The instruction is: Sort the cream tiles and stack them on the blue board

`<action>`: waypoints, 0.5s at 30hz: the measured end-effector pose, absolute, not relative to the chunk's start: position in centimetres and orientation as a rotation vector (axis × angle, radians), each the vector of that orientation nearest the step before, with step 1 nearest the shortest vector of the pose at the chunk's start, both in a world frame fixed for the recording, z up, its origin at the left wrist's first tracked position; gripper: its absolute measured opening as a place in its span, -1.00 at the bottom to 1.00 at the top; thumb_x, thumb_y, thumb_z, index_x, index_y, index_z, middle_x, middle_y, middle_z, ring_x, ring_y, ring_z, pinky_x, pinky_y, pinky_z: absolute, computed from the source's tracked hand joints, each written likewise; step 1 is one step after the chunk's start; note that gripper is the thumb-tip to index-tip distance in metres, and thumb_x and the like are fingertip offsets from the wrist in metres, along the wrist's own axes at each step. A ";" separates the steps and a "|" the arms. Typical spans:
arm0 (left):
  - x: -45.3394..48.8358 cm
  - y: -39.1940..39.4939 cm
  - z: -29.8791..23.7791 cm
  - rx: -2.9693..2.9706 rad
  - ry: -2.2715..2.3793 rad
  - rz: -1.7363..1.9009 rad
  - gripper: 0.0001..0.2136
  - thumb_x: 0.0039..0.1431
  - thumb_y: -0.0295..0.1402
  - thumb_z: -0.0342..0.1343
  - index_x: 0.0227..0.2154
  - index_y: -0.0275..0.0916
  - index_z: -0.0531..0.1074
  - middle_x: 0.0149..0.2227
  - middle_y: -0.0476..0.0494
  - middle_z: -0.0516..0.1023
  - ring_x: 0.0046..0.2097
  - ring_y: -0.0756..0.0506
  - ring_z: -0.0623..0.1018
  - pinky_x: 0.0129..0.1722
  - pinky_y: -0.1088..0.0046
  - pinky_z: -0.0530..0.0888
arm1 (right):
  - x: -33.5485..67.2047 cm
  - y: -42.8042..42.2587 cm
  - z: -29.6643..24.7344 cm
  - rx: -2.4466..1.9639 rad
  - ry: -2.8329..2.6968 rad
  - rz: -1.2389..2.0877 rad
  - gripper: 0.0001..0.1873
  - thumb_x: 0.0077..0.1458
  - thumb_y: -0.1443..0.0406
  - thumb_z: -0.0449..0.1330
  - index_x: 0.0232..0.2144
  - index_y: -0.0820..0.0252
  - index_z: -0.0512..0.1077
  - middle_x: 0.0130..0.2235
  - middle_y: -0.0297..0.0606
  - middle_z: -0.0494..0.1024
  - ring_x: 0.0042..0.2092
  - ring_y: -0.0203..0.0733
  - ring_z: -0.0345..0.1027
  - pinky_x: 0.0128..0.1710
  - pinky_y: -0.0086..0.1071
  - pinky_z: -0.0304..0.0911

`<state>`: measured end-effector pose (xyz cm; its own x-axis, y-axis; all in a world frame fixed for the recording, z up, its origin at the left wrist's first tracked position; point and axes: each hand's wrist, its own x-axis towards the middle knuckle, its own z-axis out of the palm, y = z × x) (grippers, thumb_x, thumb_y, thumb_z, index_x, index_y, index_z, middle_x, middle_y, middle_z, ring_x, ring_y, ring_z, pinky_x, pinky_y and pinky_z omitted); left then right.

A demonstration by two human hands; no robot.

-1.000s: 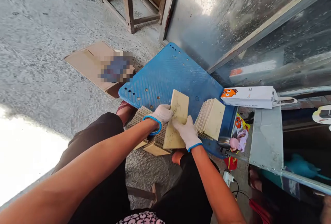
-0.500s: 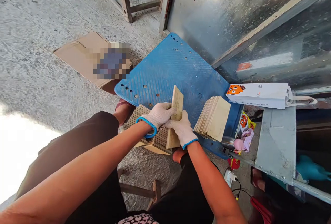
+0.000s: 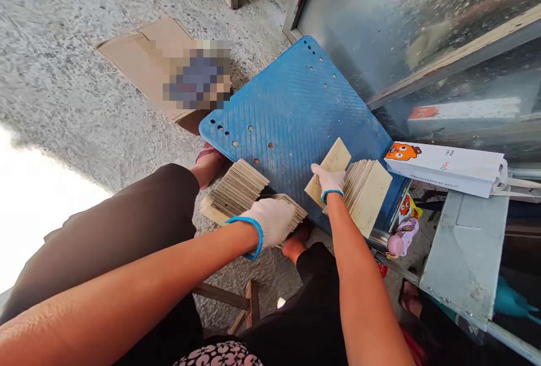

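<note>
Half a second ago both gloved hands gripped one thin beige rectangular tile upright over the near stack; now the hands are apart. The right hand [image 3: 328,181], in a white knitted glove with a blue cuff, holds this tile [image 3: 332,166] alone, pinched at its lower edge, and brings it against the leaning stack of beige tiles [image 3: 367,192] on the right of the frame's centre. It seems that the tile is passing from one pile to the other. The left hand [image 3: 274,221], gloved the same way, has dropped flat onto the fanned pile of thin tiles [image 3: 240,188] at the lower centre, with the fingers spread and closing on nothing; I cannot tell if it presses or only rests.

The tiles are flat, matte and pale, with dusty faces, and their thin edges show as fine stripes. Both piles lie on the ribbed blue plastic board [image 3: 296,107], which has small round holes along its edges. This board rests on the rough grey concrete floor [image 3: 63,73]. A flattened brown cardboard box [image 3: 143,53] lies at the upper left, and a long white paper box with an orange cartoon figure [image 3: 443,166] sits at the right.
</note>
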<state>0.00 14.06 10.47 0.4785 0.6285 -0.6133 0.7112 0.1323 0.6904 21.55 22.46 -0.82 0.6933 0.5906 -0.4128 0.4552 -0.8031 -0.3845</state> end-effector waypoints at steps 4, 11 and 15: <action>0.8 13.3 11.3 1.832 1.125 -0.259 -0.74 0.03 -0.68 0.11 -0.23 -0.42 0.60 -0.22 -0.60 0.59 -0.09 -0.56 0.62 -0.13 -0.06 0.53 | 20.9 23.5 -1.6 -2.747 -0.809 0.732 0.36 -0.34 -0.07 0.51 0.37 0.40 0.02 0.26 0.33 0.31 0.23 0.22 0.34 0.14 -0.08 0.36; 1.6 11.0 11.8 1.993 0.852 -0.364 -0.72 0.07 -0.67 0.11 -0.18 -0.43 0.61 -0.23 -0.60 0.58 -0.15 -0.45 0.62 -0.18 0.10 0.48 | 18.4 23.3 -1.1 -2.925 -0.916 0.696 0.36 -0.27 -0.10 0.48 0.39 0.40 -0.02 0.29 0.40 0.20 0.21 0.26 0.34 0.10 -0.07 0.39; 1.7 9.2 10.9 2.101 0.844 -0.381 -0.79 0.06 -0.64 0.16 -0.24 -0.42 0.59 -0.26 -0.50 0.58 -0.18 -0.36 0.60 -0.22 0.19 0.41 | 17.8 23.2 -0.9 -3.005 -0.915 0.771 0.31 -0.15 -0.16 0.40 0.43 0.31 -0.08 0.32 0.35 0.16 0.19 0.20 0.37 0.05 -0.09 0.43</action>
